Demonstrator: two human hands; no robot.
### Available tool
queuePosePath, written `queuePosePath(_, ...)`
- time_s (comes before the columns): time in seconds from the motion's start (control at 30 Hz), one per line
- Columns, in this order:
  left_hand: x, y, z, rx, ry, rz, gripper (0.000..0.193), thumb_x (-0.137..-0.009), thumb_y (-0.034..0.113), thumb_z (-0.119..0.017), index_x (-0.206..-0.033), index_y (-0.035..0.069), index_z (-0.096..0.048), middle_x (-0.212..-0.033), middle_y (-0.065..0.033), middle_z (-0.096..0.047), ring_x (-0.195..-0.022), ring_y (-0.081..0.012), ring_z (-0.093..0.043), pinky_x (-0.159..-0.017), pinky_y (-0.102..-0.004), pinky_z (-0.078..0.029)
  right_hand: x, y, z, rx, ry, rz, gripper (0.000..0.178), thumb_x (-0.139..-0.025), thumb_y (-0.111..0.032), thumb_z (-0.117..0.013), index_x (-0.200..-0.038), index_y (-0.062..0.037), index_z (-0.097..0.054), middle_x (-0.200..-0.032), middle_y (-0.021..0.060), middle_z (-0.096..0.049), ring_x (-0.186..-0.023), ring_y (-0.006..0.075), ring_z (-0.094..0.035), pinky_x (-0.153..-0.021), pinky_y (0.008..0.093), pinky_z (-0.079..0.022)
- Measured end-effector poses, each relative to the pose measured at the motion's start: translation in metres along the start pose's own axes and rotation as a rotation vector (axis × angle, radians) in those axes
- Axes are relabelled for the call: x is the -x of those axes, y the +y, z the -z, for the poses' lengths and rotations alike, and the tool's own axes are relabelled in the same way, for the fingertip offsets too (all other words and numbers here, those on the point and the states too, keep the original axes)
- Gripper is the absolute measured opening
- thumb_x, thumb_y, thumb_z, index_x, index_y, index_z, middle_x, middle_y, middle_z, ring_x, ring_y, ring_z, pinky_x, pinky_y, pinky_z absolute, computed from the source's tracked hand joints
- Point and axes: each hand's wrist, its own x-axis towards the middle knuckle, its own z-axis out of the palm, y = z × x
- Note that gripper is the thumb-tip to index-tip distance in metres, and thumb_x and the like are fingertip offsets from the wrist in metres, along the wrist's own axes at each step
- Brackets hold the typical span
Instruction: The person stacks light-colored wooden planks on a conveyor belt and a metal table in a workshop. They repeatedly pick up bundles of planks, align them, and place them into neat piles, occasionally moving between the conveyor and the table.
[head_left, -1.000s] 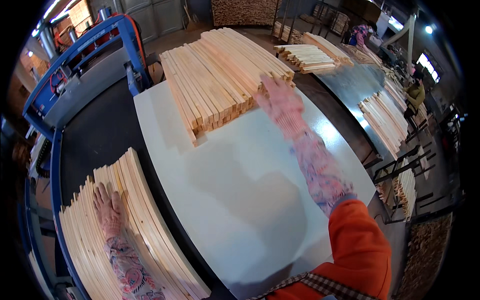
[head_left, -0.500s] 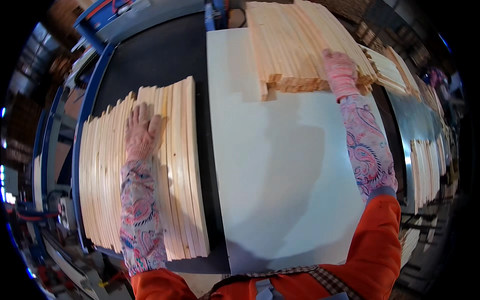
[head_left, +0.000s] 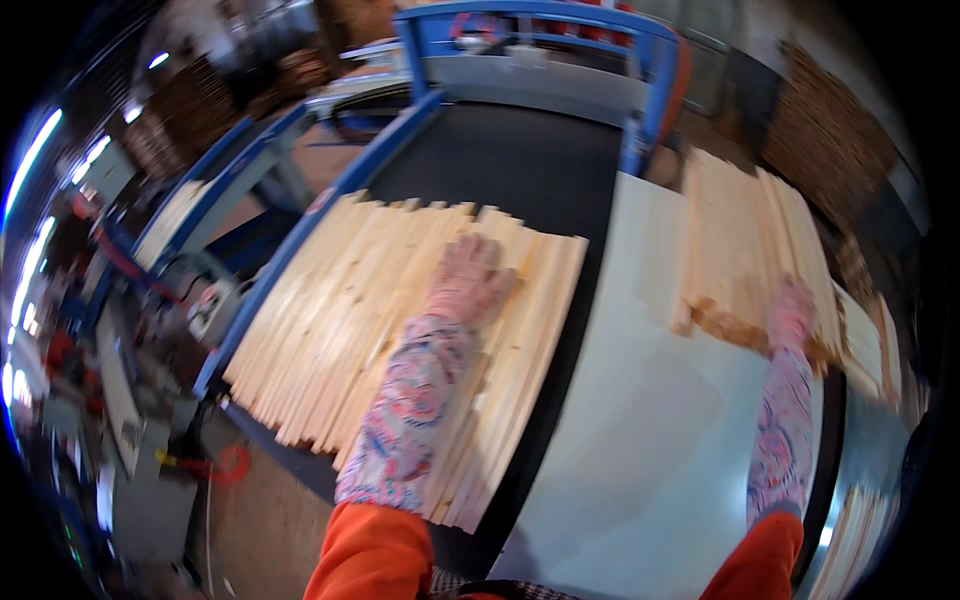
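Observation:
My left hand (head_left: 470, 281), in a pinkish glove, lies flat with its fingers stretched on a layer of pale wooden strips (head_left: 340, 310). These strips sit side by side on a black conveyor belt (head_left: 500, 155), their ends uneven. To the right, my right hand (head_left: 791, 312), gloved alike, rests on the near end of a stack of wooden strips (head_left: 740, 235). That stack lies at the far end of a whitish board (head_left: 600, 440). The right fingers are blurred, and whether they curl round a strip cannot be made out.
A blue machine frame (head_left: 540, 15) spans the belt's far end, and a blue rail (head_left: 290, 270) borders its left side. More strips (head_left: 850, 540) lie at the lower right. A red hose (head_left: 232, 465) is on the floor at left.
The view has swung left, so the belt and both wood piles appear further right. Both hands stay on their strips; the left one still lies flat.

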Motion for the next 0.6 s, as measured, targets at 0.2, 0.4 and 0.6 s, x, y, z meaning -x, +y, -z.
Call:
queuePosePath(0.2,0.0,0.008,-0.001,0.191,0.444,0.159,0.024,-0.088,0.035,-0.062,-0.105,0.019,-0.069,-0.129,-0.0151,-0.054,-0.132,-0.0394,-0.044,-0.111,-0.0485,-0.039,-0.029,0.004,0.009,-0.445,-0.401,-0.598,0.049,-0.108,-0.037,-0.044,-0.13,0.0011,-0.066,-0.122,0.0218,-0.069,-0.12,0.0343,-0.063,-0.104,0.0408,-0.048)
queuePosePath(0.4,0.005,0.003,-0.001,0.038,0.361,-0.109,0.042,-0.09,0.041,-0.056,-0.119,0.011,-0.065,-0.128,-0.0143,-0.054,-0.13,-0.0353,-0.045,-0.113,-0.0471,-0.036,-0.026,-0.002,0.047,-0.317,-0.414,-0.21,0.04,-0.106,-0.022,-0.042,-0.129,-0.0018,-0.066,-0.123,0.0194,-0.069,-0.12,0.033,-0.063,-0.1,0.0414,-0.049)
queuePosePath(0.6,-0.006,0.013,0.001,0.159,0.392,0.141,0.045,-0.096,0.044,-0.049,-0.121,0.01,-0.064,-0.135,-0.0166,-0.053,-0.132,-0.0337,-0.044,-0.116,-0.0456,-0.031,0.059,-0.035,0.125,-0.522,-0.059,-0.065,0.038,-0.097,-0.017,-0.052,-0.133,-0.0124,-0.063,-0.117,0.0123,-0.069,-0.107,0.0311,-0.067,-0.09,0.0413,-0.055)
